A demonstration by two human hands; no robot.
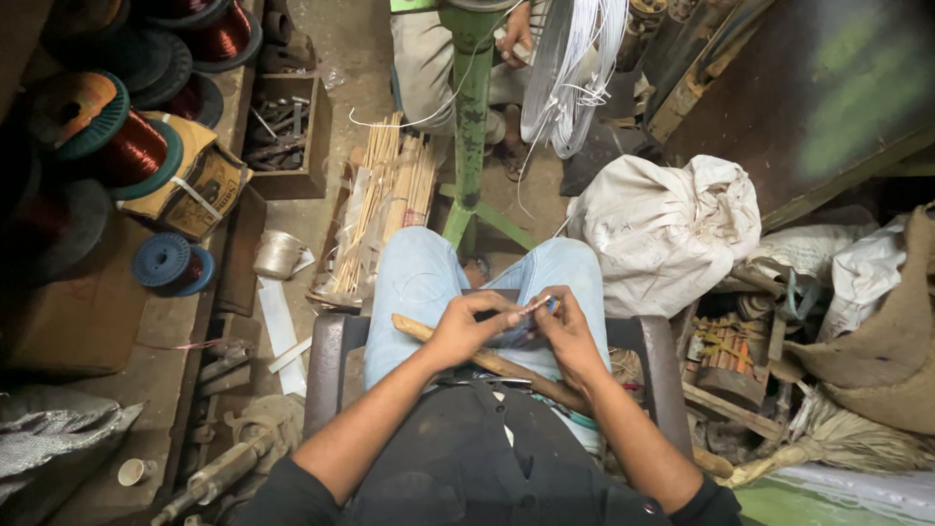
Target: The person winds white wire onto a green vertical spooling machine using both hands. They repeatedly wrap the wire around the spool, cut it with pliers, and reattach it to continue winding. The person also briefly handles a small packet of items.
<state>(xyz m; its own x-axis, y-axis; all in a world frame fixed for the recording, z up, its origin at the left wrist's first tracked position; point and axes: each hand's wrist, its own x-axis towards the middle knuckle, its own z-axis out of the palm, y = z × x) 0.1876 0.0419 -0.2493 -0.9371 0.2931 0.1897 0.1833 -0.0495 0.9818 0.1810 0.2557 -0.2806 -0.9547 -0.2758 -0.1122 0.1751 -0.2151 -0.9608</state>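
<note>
I sit on a dark chair (326, 351) with my knees in light jeans. My left hand (469, 326) and my right hand (565, 331) meet over my lap and pinch a small thin piece (539, 305) between their fingertips; what it is I cannot tell. A wooden stick (487, 362) lies across my thighs under both hands. Scissors (477, 382) rest on my lap near my left wrist.
A green metal stand (471, 117) rises in front of my knees, and another person sits behind it holding white wire loops (575, 68). Thin wooden strips (385, 200) lie on the floor. Copper wire spools (127, 146) fill the left; white sacks (667, 229) and clutter fill the right.
</note>
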